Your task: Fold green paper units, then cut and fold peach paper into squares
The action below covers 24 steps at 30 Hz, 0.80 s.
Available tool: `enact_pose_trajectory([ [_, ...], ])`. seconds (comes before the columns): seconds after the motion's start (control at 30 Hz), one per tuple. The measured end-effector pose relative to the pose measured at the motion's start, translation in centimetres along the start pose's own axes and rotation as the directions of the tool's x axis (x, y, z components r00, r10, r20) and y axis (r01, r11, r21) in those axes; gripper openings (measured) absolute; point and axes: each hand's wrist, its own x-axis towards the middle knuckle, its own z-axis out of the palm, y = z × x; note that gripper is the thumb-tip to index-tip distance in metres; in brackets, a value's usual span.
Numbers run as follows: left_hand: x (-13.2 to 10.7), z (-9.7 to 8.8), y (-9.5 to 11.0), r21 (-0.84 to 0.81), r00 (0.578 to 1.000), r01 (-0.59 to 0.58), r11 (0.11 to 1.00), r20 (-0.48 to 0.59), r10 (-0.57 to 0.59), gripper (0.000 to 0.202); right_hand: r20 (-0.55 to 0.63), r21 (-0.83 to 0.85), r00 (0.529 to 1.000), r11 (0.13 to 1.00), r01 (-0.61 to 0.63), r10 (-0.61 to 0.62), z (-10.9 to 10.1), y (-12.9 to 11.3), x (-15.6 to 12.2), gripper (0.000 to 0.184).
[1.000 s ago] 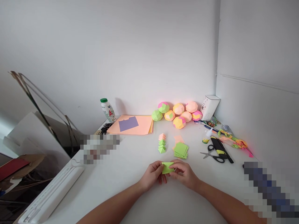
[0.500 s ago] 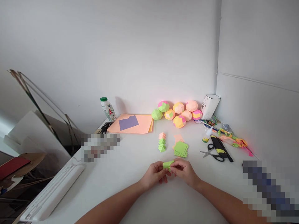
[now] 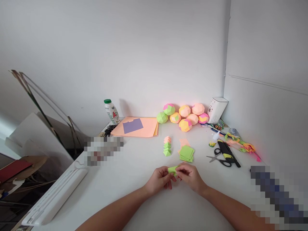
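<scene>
Both my hands meet just above the white table point(image 3: 134, 192) and pinch one small green paper piece point(image 3: 172, 169), folded narrow. My left hand point(image 3: 159, 180) grips its left end with curled fingers. My right hand point(image 3: 190, 177) pinches its right end with thumb and fingertips. Just beyond my hands lie a stack of green paper squares point(image 3: 186, 153) and a short column of folded green and peach paper units point(image 3: 166, 146).
Several coloured paper balls point(image 3: 184, 116) sit at the back wall beside a white box point(image 3: 217, 110). Peach sheets with a purple piece point(image 3: 136, 127) and a small bottle point(image 3: 111, 111) lie back left. Scissors point(image 3: 220, 159), a black-yellow tool point(image 3: 228, 153) and scraps are at right. A white slatted object point(image 3: 55, 195) is at left.
The green paper showed as a flat broad piece a second ago; now it is folded narrower between my fingers. My hands stay in about the same place.
</scene>
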Motion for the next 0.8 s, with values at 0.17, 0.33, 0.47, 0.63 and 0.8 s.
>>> enact_pose_trajectory([
  [0.17,0.02,0.03,0.0,0.01,1.0,0.001,1.0,-0.003,-0.001,0.046,-0.011,-0.013,1.0,1.0,-0.01,0.009,0.03,-0.06,0.0,0.013],
  [0.33,-0.07,-0.03,0.04,0.026,1.0,-0.009,1.0,0.006,0.009,0.046,-0.014,-0.005,1.0,1.0,-0.009,0.009,0.07,-0.12,-0.05,0.012],
  [0.47,-0.09,-0.03,-0.06,0.04,1.0,-0.02,0.999,0.019,0.019,0.045,-0.023,0.0,1.0,1.0,-0.001,0.001,0.12,-0.23,-0.01,0.012],
  [0.63,-0.06,-0.04,-0.2,0.053,0.999,-0.026,0.998,0.028,0.024,0.045,-0.013,0.004,1.0,1.0,0.008,-0.008,0.11,-0.32,0.06,0.012],
  [0.8,-0.17,-0.01,0.04,0.066,0.999,-0.021,0.998,0.031,0.019,0.046,-0.015,0.017,1.0,1.0,0.001,-0.001,0.13,-0.3,0.05,0.012],
])
